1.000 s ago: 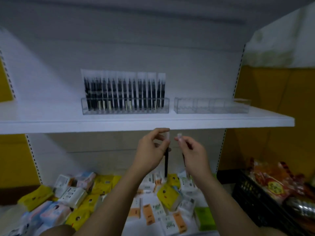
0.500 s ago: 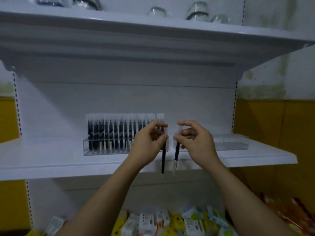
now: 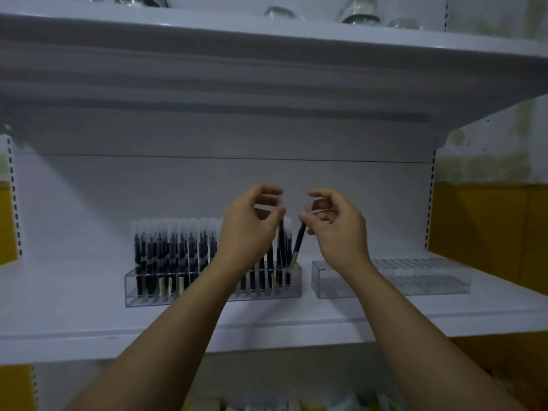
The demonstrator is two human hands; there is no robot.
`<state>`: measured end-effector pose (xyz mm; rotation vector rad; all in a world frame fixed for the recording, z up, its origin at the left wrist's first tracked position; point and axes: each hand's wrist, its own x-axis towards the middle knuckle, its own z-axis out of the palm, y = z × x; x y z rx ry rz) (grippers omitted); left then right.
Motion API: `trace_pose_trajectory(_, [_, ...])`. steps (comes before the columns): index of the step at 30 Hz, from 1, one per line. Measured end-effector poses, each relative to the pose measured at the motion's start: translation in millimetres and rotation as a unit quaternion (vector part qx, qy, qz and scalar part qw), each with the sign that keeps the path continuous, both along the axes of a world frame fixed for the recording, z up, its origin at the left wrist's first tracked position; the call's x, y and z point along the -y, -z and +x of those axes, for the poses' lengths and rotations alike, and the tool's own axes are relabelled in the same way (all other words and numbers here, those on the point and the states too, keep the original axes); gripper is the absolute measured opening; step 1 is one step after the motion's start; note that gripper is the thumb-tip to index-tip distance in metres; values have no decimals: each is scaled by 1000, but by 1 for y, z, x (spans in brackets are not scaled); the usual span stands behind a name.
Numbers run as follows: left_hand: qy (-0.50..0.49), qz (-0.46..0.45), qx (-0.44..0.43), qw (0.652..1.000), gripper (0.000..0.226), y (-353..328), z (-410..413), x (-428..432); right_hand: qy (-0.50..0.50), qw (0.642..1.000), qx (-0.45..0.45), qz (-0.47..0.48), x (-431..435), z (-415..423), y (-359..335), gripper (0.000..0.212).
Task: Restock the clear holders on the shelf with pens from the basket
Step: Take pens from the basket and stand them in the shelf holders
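Two clear holders stand on the white shelf (image 3: 74, 318). The left holder (image 3: 139, 287) is packed with several upright black pens (image 3: 166, 253) with clear caps. The right holder (image 3: 430, 280) has no pens in it. My left hand (image 3: 249, 229) pinches the cap end of one black pen (image 3: 281, 241), held upright over the left holder's right end. My right hand (image 3: 335, 226) pinches a second pen (image 3: 298, 247), which tilts left so its pale lower tip sits at that same right end. The basket is out of view.
An upper shelf (image 3: 267, 54) overhangs the holders, with glass jars (image 3: 358, 10) on top. Yellow wall panels (image 3: 489, 232) flank the shelving on both sides. Packets (image 3: 341, 403) lie on the level below, at the bottom edge.
Both hands have risen from below the shelf edge up to the left holder, each carrying its pen. The pen tips now reach the holder's right end, and the view has tilted upward.
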<state>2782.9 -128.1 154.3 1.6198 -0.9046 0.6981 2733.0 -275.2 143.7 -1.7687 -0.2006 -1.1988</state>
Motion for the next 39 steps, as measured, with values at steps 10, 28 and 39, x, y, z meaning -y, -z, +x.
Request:
trace_pose_trajectory(10, [-27,12,9,1000,20,-6,34,9,8,1000,-19,13,17,40,8,32])
trace_pose_trajectory(28, [-42,62,12,997,18,-7,29,5,40,963,-158,-214,22,36,31,62])
trace_pose_trajectory(39, [-179,157,61,969,23,16,36,15,39,949,-199,-241,20,24,39,66])
